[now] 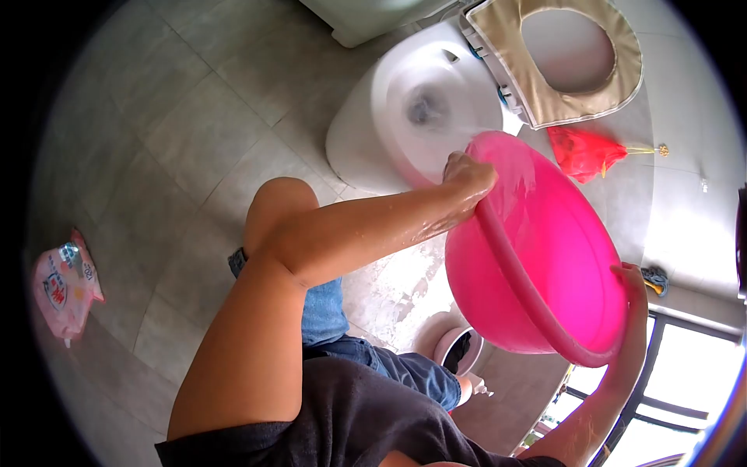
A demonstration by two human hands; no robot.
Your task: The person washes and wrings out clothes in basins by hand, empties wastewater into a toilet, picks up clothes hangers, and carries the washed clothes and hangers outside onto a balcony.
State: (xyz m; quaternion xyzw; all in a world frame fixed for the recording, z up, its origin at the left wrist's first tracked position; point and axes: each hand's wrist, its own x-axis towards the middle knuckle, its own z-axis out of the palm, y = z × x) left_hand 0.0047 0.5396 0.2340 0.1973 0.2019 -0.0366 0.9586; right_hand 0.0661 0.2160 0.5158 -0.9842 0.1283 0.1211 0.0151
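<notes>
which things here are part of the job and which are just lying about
Part of the job, it seems:
basin, tilted, held by the left hand and right hand
toilet, lid up, by the basin's rim

Apparently just lying about:
pink pack, on the floor
red bag, beside the toilet

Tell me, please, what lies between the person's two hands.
In the head view, the basin lies between the left hand and the right hand; both hold it at the rim.
</notes>
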